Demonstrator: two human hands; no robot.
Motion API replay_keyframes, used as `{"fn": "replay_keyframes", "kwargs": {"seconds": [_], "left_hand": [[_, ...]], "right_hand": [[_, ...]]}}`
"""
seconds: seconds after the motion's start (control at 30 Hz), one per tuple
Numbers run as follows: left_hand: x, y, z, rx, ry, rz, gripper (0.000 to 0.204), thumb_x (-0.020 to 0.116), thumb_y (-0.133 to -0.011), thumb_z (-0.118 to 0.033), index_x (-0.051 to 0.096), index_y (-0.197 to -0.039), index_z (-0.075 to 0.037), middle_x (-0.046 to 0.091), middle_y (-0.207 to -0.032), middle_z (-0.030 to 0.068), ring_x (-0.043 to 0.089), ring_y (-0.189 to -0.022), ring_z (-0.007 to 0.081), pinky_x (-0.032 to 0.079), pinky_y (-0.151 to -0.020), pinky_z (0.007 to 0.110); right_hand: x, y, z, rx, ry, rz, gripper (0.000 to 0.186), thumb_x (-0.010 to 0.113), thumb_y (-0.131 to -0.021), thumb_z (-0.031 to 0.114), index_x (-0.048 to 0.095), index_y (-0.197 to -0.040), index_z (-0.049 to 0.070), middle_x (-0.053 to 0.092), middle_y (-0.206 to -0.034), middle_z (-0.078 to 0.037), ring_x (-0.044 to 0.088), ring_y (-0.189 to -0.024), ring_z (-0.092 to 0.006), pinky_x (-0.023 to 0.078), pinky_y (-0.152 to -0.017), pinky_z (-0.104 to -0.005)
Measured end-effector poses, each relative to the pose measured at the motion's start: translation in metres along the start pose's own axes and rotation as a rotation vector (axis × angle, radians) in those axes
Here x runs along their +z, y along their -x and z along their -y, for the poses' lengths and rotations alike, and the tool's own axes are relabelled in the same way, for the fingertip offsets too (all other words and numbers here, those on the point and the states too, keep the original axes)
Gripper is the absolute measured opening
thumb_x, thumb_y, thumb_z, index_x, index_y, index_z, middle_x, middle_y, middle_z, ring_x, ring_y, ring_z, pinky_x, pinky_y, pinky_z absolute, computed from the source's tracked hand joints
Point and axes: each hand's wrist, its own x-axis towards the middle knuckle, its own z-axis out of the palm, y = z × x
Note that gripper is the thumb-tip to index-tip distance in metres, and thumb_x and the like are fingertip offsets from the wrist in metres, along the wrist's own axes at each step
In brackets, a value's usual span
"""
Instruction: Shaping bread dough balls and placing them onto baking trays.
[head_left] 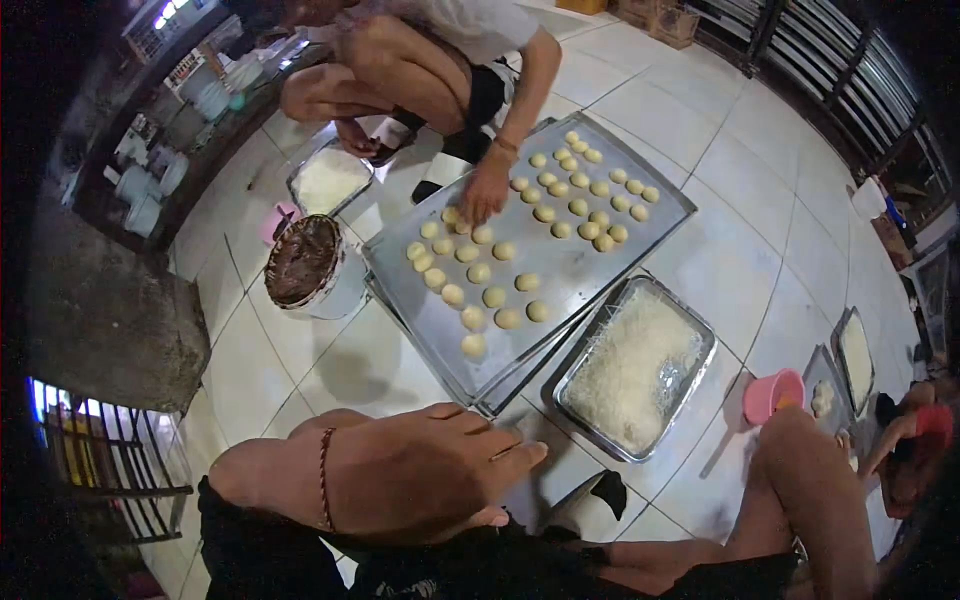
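My left hand (425, 475), with a braided bracelet at the wrist and a ring, is held palm down low in front of me. Its index finger is stretched out, the thumb apart, and the other fingers bend slightly. Nothing shows in it. My right hand is out of sight. Beyond my hand lies a large metal tray (560, 268) bearing several rows of round, pale yellow dough balls (494, 297). Across it, another person's hand (487, 188) reaches down to balls at the left side. A metal pan of pale, fine shreds (640, 365) sits nearest my fingertips, to the right.
Left of the tray stands a white bucket of dark brown paste (303, 262), beside a pink cup (279, 222) and a small pan of pale shreds (331, 182). To the right are a pink bucket (772, 397), a bare leg (815, 480) and another person (910, 430). The floor is tiled.
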Motion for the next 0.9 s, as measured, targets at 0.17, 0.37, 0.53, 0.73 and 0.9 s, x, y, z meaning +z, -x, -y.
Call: {"fn": "replay_keyframes", "kwargs": {"seconds": [0.17, 0.37, 0.53, 0.73, 0.9], "left_hand": [[0.004, -0.002, 0.004, 0.028, 0.014, 0.010, 0.051, 0.044, -0.098, -0.037, 0.043, -0.132, 0.000, 0.050, -0.131, 0.0164, 0.054, -0.112, 0.0288, 0.040, -0.097, 0.038], [0.002, -0.006, -0.001, -0.006, -0.016, 0.069, 0.052, 0.044, -0.098, -0.039, 0.043, -0.132, 0.000, 0.048, -0.131, 0.0170, 0.053, -0.112, 0.0296, 0.040, -0.097, 0.039], [0.001, -0.005, 0.000, 0.015, 0.076, 0.000, 0.052, 0.045, -0.097, -0.039, 0.043, -0.132, 0.000, 0.048, -0.132, 0.0164, 0.052, -0.114, 0.0291, 0.039, -0.099, 0.039], [-0.004, -0.003, 0.000, 0.000, 0.023, 0.038, 0.052, 0.047, -0.097, -0.037, 0.041, -0.133, 0.000, 0.048, -0.132, 0.0163, 0.052, -0.114, 0.0290, 0.039, -0.100, 0.038], [-0.002, 0.001, 0.000, -0.019, 0.041, 0.045, 0.053, 0.048, -0.096, -0.036, 0.039, -0.135, 0.000, 0.049, -0.132, 0.0162, 0.052, -0.115, 0.0287, 0.039, -0.099, 0.038]], "right_hand": [[-0.006, -0.010, -0.003, -0.069, 0.086, 0.045, 0.034, 0.047, -0.099, 0.021, 0.055, -0.130, 0.011, 0.063, -0.117, -0.006, 0.058, -0.102, -0.0190, 0.045, -0.087, -0.0258], [-0.003, -0.013, -0.014, -0.158, 0.155, 0.076, 0.033, 0.047, -0.099, 0.020, 0.055, -0.130, 0.011, 0.062, -0.118, -0.007, 0.058, -0.100, -0.0195, 0.046, -0.087, -0.0262], [0.005, -0.004, -0.026, -0.214, 0.193, 0.058, 0.033, 0.047, -0.099, 0.019, 0.055, -0.130, 0.012, 0.062, -0.118, -0.008, 0.058, -0.099, -0.0199, 0.046, -0.086, -0.0265], [0.005, 0.015, -0.033, -0.249, 0.267, 0.018, 0.033, 0.047, -0.099, 0.018, 0.055, -0.130, 0.012, 0.062, -0.118, -0.008, 0.058, -0.098, -0.0205, 0.047, -0.086, -0.0269], [0.004, 0.016, -0.031, -0.300, 0.359, 0.018, 0.032, 0.046, -0.099, 0.017, 0.055, -0.130, 0.013, 0.061, -0.118, -0.009, 0.058, -0.097, -0.0209, 0.047, -0.086, -0.0272]]}}
